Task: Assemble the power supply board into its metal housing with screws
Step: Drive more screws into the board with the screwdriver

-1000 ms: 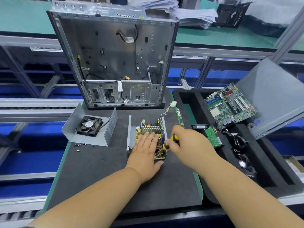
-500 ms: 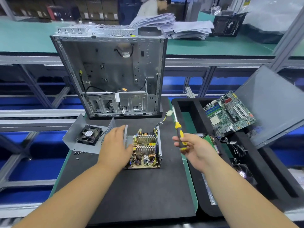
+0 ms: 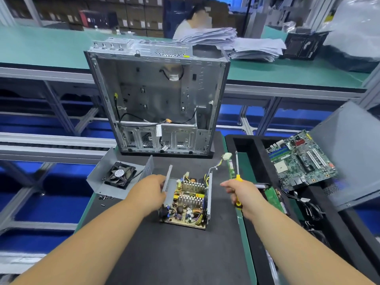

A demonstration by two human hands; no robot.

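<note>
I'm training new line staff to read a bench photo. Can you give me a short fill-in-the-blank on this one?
1. The right hand holds a ____ with a yellow handle.
2. The left hand grips the metal housing of the ____ board.
3. The cooling fan lies to the ____ of that housing.

Missing words: screwdriver; power supply; left

Left hand [image 3: 151,191] gripping metal housing [image 3: 167,183] wall, power supply board [image 3: 188,204] inside, right hand [image 3: 244,195] holding screwdriver [image 3: 237,177]
</note>
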